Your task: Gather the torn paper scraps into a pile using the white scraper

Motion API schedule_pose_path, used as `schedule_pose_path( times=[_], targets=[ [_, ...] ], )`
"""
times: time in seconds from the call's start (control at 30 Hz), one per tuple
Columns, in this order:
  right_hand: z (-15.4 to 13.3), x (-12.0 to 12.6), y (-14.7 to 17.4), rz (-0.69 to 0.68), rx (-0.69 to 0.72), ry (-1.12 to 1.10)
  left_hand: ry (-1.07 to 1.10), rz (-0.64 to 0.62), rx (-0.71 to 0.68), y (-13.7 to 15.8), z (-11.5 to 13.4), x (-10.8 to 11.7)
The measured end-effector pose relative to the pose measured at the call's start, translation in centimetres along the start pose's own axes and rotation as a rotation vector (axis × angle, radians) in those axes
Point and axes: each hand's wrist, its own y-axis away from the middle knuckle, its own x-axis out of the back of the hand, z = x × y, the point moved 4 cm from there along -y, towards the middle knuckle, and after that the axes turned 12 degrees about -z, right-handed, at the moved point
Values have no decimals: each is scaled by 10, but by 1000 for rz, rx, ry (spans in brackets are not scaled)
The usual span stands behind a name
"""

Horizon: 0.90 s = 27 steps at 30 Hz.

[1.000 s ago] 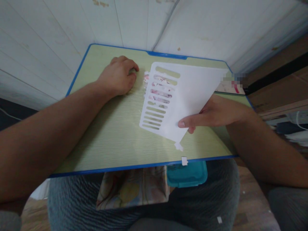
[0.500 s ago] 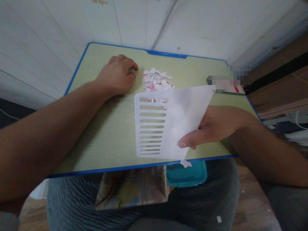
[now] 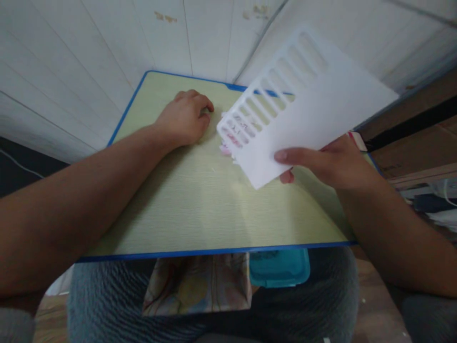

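My right hand point(image 3: 321, 162) grips a flat white slotted sheet point(image 3: 300, 114), thumb on its face and fingers behind. A row of long slots runs along its upper left edge. The sheet is raised and tilted above the table point(image 3: 200, 209). Torn paper scraps point(image 3: 225, 150), white and pink, lie mostly hidden behind its left corner; some show through the slots. To the left of the scraps, my left hand point(image 3: 187, 116) rests on the tabletop, fingers loosely curled with a gap between thumb and forefinger. Nothing shows in it.
The table has a blue rim and stands against a white plank wall point(image 3: 200, 38). Below its front edge are a patterned fabric item point(image 3: 196, 290) and a teal plastic container point(image 3: 280, 269). Brown cardboard point(image 3: 421, 147) stands on the right. A thin cable runs down the wall.
My right hand has lifted and turned the white sheet up and to the right, so it now covers most of the scraps. The left hand stays on the table.
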Motion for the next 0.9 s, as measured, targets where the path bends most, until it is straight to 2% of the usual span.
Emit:
schedule_pose_path(
  times=[0.07,0.17,0.37,0.43,0.63,0.9],
  targets=[
    [5,10,0,230,66,26,1,25,67,1,3,2],
    [13,15,1,364,14,102,-6,11,99,3,12,3],
    [13,1,-1,157,-131,189,-72,-27,172,4,21,5],
    [14,3,-2,192,-120,187,-67,-19,169,4,21,5],
    [22,19,0,415,-19,221,-62,10,134,3,15,2],
    [22,3,-8,388,-70,239,-109,44,126,0,14,0]
  ],
)
